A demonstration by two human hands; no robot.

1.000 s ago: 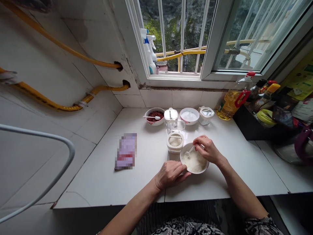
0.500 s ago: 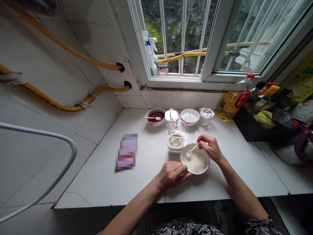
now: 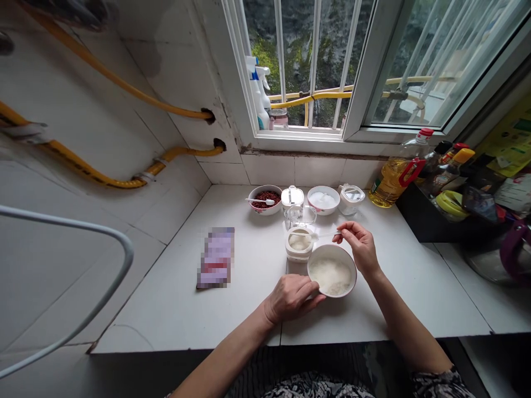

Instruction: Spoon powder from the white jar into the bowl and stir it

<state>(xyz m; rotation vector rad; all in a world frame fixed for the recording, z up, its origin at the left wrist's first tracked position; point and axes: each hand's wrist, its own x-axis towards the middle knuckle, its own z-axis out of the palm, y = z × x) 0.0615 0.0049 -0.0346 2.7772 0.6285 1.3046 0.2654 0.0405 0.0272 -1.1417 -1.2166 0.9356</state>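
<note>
My left hand is closed on the near-left rim of a bowl holding a pale, grainy powder. Between the fingertips of my right hand is the handle of a small white spoon. Its scoop end is at the right side of the mouth of a small white jar, above the bowl's far edge. The jar's clear lid stands open at the back, and similar pale powder shows inside. Whether the scoop touches the jar's rim I cannot tell.
Behind stand a bowl of dark red bits with a white spoon, a closed jar, a bowl of white grains and another lidded jar. A blurred purple packet lies left. An oil bottle stands right.
My right hand has lifted the spoon out of the bowl and brought its scoop up to the jar's mouth. My left hand still holds the bowl's rim.
</note>
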